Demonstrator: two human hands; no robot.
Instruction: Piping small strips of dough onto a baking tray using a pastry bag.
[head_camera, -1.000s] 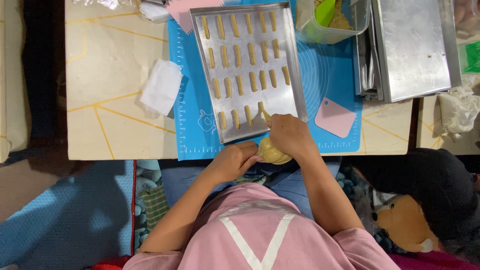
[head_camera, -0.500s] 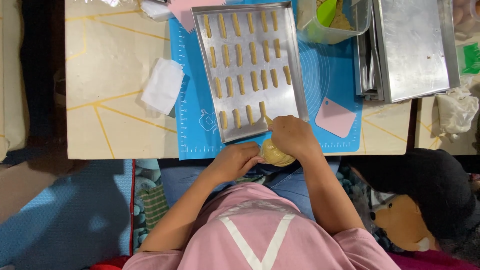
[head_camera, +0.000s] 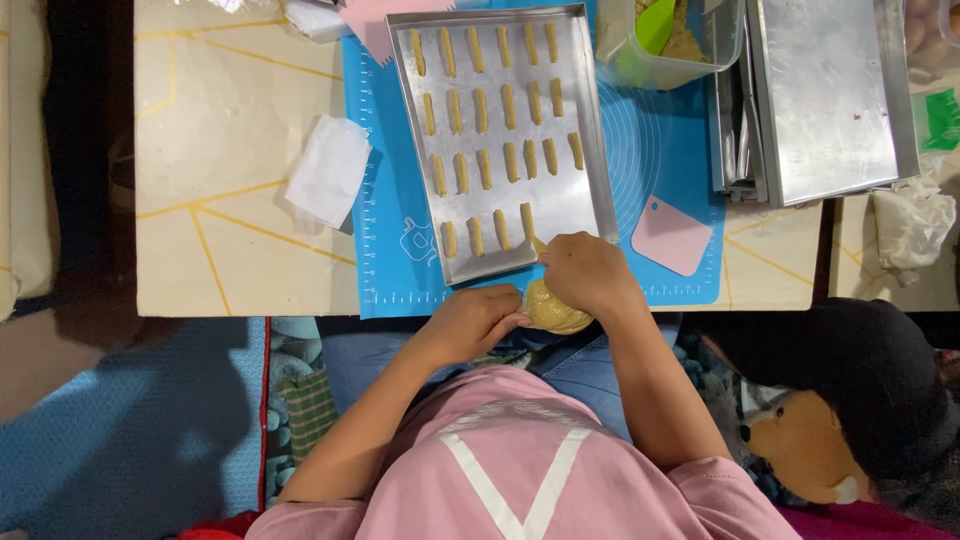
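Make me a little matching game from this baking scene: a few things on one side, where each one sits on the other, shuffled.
Things:
1. pink scraper
2. white paper
3. green spatula
4. piping bag

Places:
A. in the clear tub at the top
B. between the two hands, at the table's near edge
C. on the blue mat, right of the baking tray
D. on the cream table, left of the blue mat

Pairs: 1-C, 2-D, 3-A, 4-B

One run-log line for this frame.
left hand: grips piping bag | right hand: guides it over baking tray
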